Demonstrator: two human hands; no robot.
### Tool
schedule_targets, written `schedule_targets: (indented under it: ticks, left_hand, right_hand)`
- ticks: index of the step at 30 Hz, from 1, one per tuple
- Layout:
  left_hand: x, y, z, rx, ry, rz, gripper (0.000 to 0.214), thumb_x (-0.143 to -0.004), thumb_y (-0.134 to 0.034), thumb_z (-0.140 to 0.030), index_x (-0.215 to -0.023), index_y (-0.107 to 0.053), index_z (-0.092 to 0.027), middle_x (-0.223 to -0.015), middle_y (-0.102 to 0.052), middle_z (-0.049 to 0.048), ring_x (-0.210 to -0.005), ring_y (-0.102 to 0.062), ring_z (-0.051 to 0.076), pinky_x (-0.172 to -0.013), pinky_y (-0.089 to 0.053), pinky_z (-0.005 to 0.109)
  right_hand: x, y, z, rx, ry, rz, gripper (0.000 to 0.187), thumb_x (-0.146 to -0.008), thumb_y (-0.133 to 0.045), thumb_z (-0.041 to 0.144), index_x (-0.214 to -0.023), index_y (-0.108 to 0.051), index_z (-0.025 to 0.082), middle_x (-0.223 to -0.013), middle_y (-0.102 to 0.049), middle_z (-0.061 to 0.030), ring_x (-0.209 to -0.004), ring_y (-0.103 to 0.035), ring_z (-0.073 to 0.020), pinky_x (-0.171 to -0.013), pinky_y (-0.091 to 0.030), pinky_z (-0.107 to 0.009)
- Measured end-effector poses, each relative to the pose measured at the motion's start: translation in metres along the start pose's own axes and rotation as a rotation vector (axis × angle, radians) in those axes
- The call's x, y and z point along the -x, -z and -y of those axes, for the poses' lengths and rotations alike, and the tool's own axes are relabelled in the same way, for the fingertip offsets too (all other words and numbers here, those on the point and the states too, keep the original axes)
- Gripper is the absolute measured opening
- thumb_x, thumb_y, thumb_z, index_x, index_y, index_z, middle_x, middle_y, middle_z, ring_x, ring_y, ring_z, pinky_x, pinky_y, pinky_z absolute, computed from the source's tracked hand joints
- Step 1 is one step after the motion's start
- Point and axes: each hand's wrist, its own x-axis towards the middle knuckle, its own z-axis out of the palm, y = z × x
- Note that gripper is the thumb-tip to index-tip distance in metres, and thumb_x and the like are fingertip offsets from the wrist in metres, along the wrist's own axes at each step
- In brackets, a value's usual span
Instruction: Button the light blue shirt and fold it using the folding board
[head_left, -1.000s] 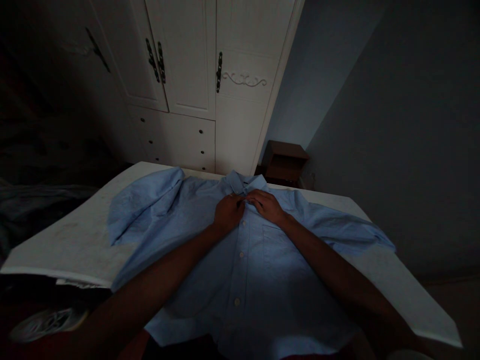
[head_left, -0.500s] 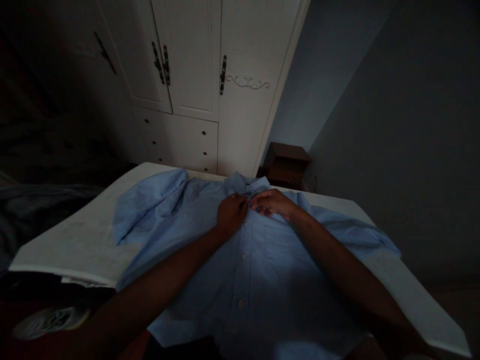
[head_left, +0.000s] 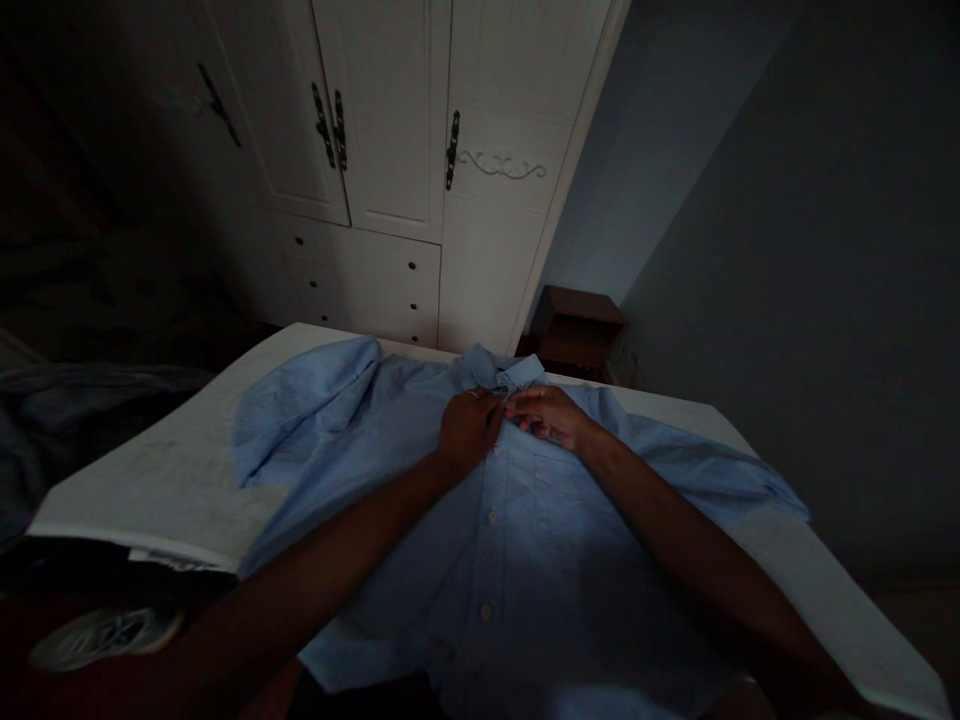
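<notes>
- Change: a second ago the right hand (head_left: pixel 555 415) lay flat on the cloth. Now its fingers are curled up and drawn to a tip. The left hand (head_left: pixel 466 430) has hardly shifted.
- Reading: the work has narrowed from pressing the front down to fine fingering at one spot just under the collar (head_left: pixel 501 370).
- Shirt (head_left: pixel 525 540): light blue, laid face up on a white table (head_left: pixel 150 480), collar at the far end, hem hanging off the near edge.
- Grip, left: fingers bunched narrow on the shirt's front edge, back of hand up. It looks like a closed pinch, though the light is poor.
- Grip, right: fingertips pinched on the same edge from the other side, meeting the left's tips.
- Where the cloth sits to the grip: the held spot is the top of the button strip, touching both sets of fingertips. The rest of the shirt spreads below and to both sides of the hands.
- Buttons (head_left: pixel 493 517) run down the strip toward the viewer; the pocket (head_left: pixel 570 490) lies just under the right wrist.
- One sleeve (head_left: pixel 300 400) is folded up at far left.
- Behind: a white wardrobe (head_left: pixel 390 150) and a brown nightstand (head_left: pixel 577 325), well apart from the hands.
</notes>
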Motion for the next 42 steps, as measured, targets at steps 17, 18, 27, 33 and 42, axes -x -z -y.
schedule_targets:
  ticks: [17, 18, 27, 33, 42]
  left_hand:
    - [-0.008, -0.001, 0.016, 0.555, 0.14, -0.049, 0.034, -0.08, -0.067, -0.016, -0.114, -0.066, -0.018, -0.091, -0.074, 0.0038, -0.083, -0.07, 0.016, -0.082, -0.054, 0.029]
    - [-0.008, -0.002, 0.017, 0.576, 0.153, -0.058, 0.033, -0.08, -0.067, -0.015, -0.113, -0.066, -0.018, -0.09, -0.074, 0.0035, -0.082, -0.07, 0.015, -0.081, -0.054, 0.028]
    - [-0.01, -0.001, 0.015, 0.662, 0.21, -0.12, 0.029, -0.077, -0.064, -0.011, -0.105, -0.066, -0.018, -0.084, -0.074, 0.0022, -0.074, -0.068, 0.014, -0.074, -0.054, 0.028]
    - [-0.012, 0.003, 0.014, 0.739, 0.269, -0.118, 0.024, -0.073, -0.065, -0.014, -0.097, -0.065, -0.018, -0.078, -0.072, 0.0009, -0.071, -0.067, 0.014, -0.069, -0.053, 0.026]
    - [-0.013, 0.005, 0.016, 0.714, 0.294, -0.126, 0.017, -0.073, -0.064, -0.013, -0.09, -0.064, -0.018, -0.078, -0.071, -0.0002, -0.072, -0.067, 0.014, -0.07, -0.053, 0.025]
  right_hand:
    - [0.0, -0.005, 0.001, 0.11, 0.077, -0.015, 0.013, -0.058, -0.072, 0.021, -0.068, -0.068, 0.014, -0.063, -0.069, -0.0046, -0.047, -0.059, -0.0111, -0.033, -0.027, -0.016]
    - [0.0, -0.006, 0.001, 0.117, 0.082, -0.015, 0.012, -0.058, -0.071, 0.021, -0.067, -0.068, 0.014, -0.063, -0.069, -0.0048, -0.047, -0.059, -0.0112, -0.033, -0.027, -0.016]
    - [0.001, -0.007, 0.005, 0.179, 0.136, -0.016, 0.01, -0.058, -0.066, 0.021, -0.065, -0.068, 0.014, -0.059, -0.068, -0.0046, -0.045, -0.059, -0.0115, -0.032, -0.026, -0.016]
    - [0.0, -0.003, 0.007, 0.203, 0.155, 0.007, 0.012, -0.057, -0.065, 0.022, -0.065, -0.069, 0.014, -0.058, -0.067, -0.0039, -0.046, -0.059, -0.0114, -0.034, -0.027, -0.016]
    - [0.003, -0.001, 0.012, 0.196, 0.143, 0.039, 0.012, -0.057, -0.067, 0.022, -0.066, -0.07, 0.014, -0.058, -0.067, -0.0027, -0.047, -0.059, -0.0106, -0.037, -0.028, -0.017]
